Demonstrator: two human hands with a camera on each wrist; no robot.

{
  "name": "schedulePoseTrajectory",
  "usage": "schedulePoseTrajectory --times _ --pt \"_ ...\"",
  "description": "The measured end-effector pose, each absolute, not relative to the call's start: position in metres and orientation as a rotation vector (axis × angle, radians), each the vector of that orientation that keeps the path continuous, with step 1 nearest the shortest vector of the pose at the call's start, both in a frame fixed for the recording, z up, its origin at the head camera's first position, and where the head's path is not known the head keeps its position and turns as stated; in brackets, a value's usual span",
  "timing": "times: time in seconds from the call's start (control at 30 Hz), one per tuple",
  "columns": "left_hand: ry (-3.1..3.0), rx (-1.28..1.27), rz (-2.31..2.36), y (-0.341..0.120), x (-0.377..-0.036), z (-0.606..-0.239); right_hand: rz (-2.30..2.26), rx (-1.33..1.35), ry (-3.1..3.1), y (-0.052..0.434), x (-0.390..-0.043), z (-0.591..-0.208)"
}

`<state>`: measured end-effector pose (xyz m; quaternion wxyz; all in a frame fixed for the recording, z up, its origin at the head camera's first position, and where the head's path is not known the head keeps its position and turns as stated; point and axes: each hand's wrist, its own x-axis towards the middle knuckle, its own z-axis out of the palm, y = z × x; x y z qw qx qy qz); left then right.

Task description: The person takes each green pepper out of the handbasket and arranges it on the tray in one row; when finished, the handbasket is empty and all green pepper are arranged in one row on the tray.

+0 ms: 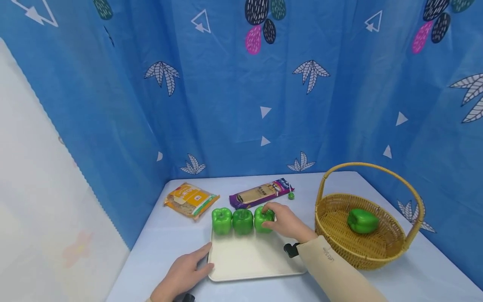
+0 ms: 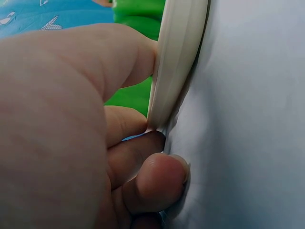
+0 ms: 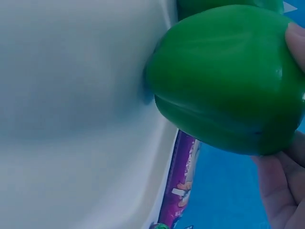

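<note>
Three green bell peppers stand in a row along the far side of a cream tray (image 1: pixel 256 260). My right hand (image 1: pixel 287 221) grips the rightmost bell pepper (image 1: pixel 262 219), thumb on one side and fingers on the other; in the right wrist view this bell pepper (image 3: pixel 224 81) touches the tray's surface. The middle bell pepper (image 1: pixel 242 222) and the left bell pepper (image 1: pixel 222 221) stand beside it. At the tray's left edge rests my left hand (image 1: pixel 185 270), its thumb and fingertips touching the rim (image 2: pixel 178 62), fingers fairly relaxed.
A wicker basket (image 1: pixel 358 260) with a tall handle stands on the right, another green bell pepper (image 1: pixel 362 221) lying inside. Behind the tray lie an orange food packet (image 1: pixel 191 199) and a purple packet (image 1: pixel 260 193), with a small green item (image 1: pixel 291 196) nearby. Blue curtains (image 1: pixel 234 105) hang behind the table.
</note>
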<state>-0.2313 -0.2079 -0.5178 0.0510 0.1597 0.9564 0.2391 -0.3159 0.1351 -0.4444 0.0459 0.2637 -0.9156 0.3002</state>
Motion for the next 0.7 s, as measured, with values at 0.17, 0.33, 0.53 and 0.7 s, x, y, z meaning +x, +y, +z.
schedulePoseTrajectory --times 0.17,0.33,0.53,0.7 --pt "2.917 0.486 0.715 -0.2073 -0.2316 -0.5166 0.943 0.785 -2.82 0.1347 -0.3157 -0.4436" --pt "2.926 0.489 0.714 -0.2075 -0.2319 -0.5132 0.971 0.766 -2.82 0.1343 -0.3165 -0.442" --pt "2.929 0.493 0.712 -0.2072 -0.2317 -0.513 0.986 0.735 -2.83 0.1344 -0.3181 -0.4443" --pt "2.918 0.485 0.723 -0.2064 -0.2308 -0.5141 1.003 0.725 -2.837 0.1351 -0.3194 -0.4482"
